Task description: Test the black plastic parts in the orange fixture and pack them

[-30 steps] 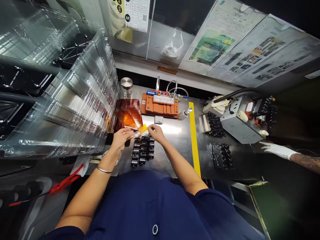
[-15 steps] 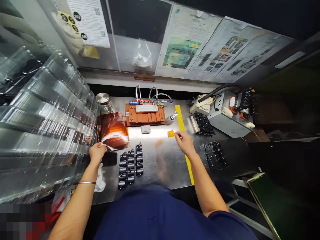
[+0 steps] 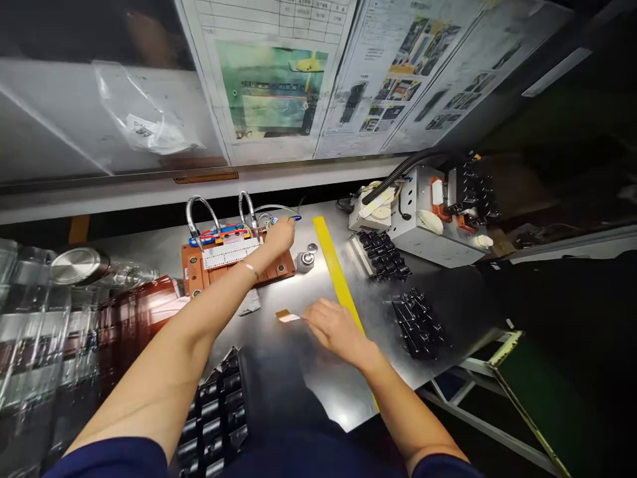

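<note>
My left hand (image 3: 280, 236) reaches across the orange fixture (image 3: 192, 269), with its fingers close to a white perforated board (image 3: 231, 253) and blue-tipped parts (image 3: 286, 218). Bent metal hoses (image 3: 199, 216) rise at the fixture's far side. My right hand (image 3: 336, 325) lies low over the steel table (image 3: 318, 392). A small orange-and-white strip (image 3: 287, 316) reaches its fingertips, and I cannot tell whether the fingers grip it. A grey pad (image 3: 250, 302) lies beneath my left forearm.
Yellow tape (image 3: 333, 262) runs across the table beside a small metal cylinder (image 3: 306, 259). Black lattice parts (image 3: 418, 324) and a grey electrical box (image 3: 423, 212) stand right. Black parts (image 3: 213, 411) lie near, and clear stacked trays (image 3: 30, 352) rise left beside amber sheets (image 3: 134, 312).
My left hand has left the amber sheets and moved forward over the orange fixture. My right hand has come down toward the table with the strip at its fingertips. The whole view has swung.
</note>
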